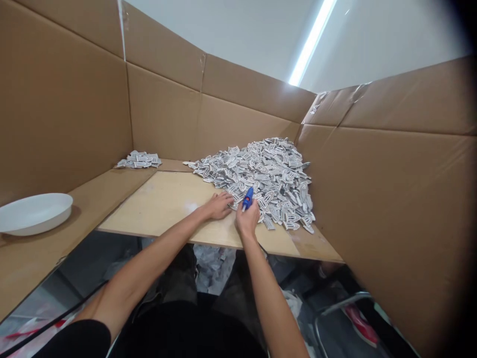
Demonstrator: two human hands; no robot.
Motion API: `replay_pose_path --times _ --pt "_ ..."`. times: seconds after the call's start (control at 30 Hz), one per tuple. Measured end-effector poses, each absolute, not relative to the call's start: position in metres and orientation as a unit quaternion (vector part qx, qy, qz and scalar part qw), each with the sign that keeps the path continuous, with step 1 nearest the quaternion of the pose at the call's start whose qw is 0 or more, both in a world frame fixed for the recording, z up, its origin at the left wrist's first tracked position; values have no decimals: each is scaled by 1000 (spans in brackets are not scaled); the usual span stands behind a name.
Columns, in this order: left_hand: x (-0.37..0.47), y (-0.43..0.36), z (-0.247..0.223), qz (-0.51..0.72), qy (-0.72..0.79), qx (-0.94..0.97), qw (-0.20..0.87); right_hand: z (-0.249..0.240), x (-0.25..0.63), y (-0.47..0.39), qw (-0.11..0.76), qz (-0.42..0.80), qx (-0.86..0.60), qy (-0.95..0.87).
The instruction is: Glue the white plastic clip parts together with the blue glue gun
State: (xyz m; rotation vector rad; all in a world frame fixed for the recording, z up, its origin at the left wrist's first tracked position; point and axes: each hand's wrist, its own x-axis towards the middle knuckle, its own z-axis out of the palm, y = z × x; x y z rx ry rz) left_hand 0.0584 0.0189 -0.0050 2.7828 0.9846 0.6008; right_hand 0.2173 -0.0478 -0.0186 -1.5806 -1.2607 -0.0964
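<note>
My right hand (248,219) is closed around a small blue tool (248,199) with an orange-red part on its side and a pale end pointing toward me. What kind of tool it is, I cannot make out. Left of it, my left hand (219,205) lies palm down at the front edge of a heap of small grey-white slotted pieces (261,166). Its fingers stretch toward the pieces, and their tips touch or nearly touch the nearest ones. Whether a piece lies under the fingertips is hidden.
The pale wooden board (164,204) carries the heap. Cardboard walls (164,109) stand around the work surface. At the left are a white bowl (37,214) and a smaller pile of grey-white pieces (139,159). Below the board's front edge, crumpled plastic (214,268) shows between my legs.
</note>
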Motion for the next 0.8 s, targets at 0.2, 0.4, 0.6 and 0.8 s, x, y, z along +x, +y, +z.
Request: replay_pose_path --times 0.2,0.4,0.6,0.8 --pt "40 26 -3 226 380 897 27 -15 215 -50 492 6 -638 -592" --pt "22 23 0 202 512 834 -7 -13 211 -54 438 86 -586 -676" --pt "8 24 9 233 579 781 17 -8 205 -57 410 180 -515 -731" --pt "0 24 10 381 665 642 12 -6 201 -51 376 115 -510 -765"
